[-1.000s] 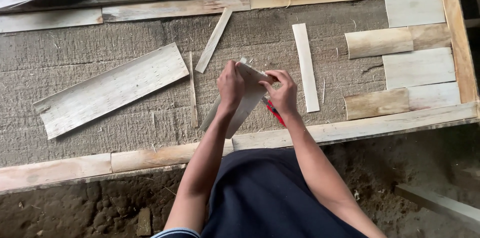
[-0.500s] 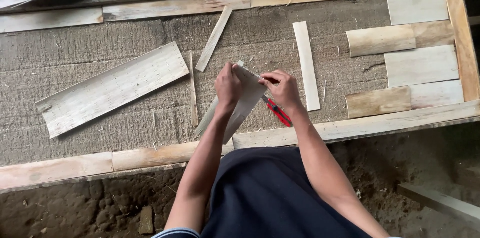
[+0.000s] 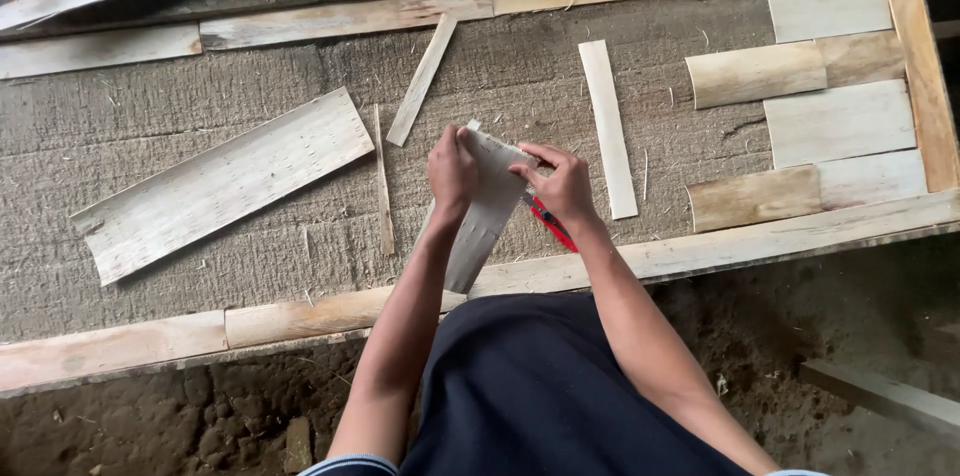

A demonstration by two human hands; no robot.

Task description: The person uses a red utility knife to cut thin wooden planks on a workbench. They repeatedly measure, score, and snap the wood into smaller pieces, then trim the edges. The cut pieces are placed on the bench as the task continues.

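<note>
The right hand (image 3: 562,186), gripping a red cutter (image 3: 552,225), has shifted its fingers up onto the pale strip (image 3: 485,211) while the left hand (image 3: 452,173) pinches its top edge, the strip slanting from 12 toward 7 over the mat (image 3: 250,266), so trimming continues.

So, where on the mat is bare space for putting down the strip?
Bare mat lies between the thin diagonal strip and the upright strip; also below the wide board. The right end is crowded with laid pieces.
</note>
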